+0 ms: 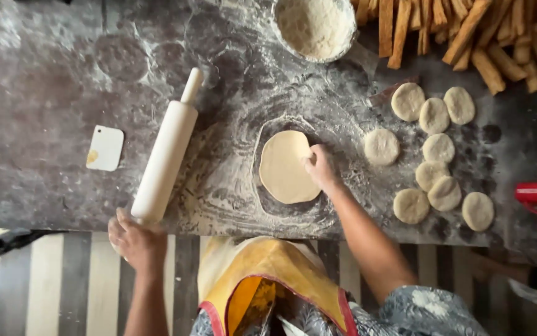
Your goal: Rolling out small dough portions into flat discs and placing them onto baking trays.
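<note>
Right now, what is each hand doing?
Left hand: closed around the near handle of the white rolling pin.
Right hand: open, fingertips resting on the flat dough round.

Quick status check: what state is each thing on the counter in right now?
Rolled dough: flat, on the floured counter, right hand on its edge.
Rolling pin: lying down, left hand at its near end.
Dough balls: nine, unrolled, right of the rolled one.
Flour bowl: full.
Scraper: lying flat, untouched.
Fried sticks: piled, top right.
</note>
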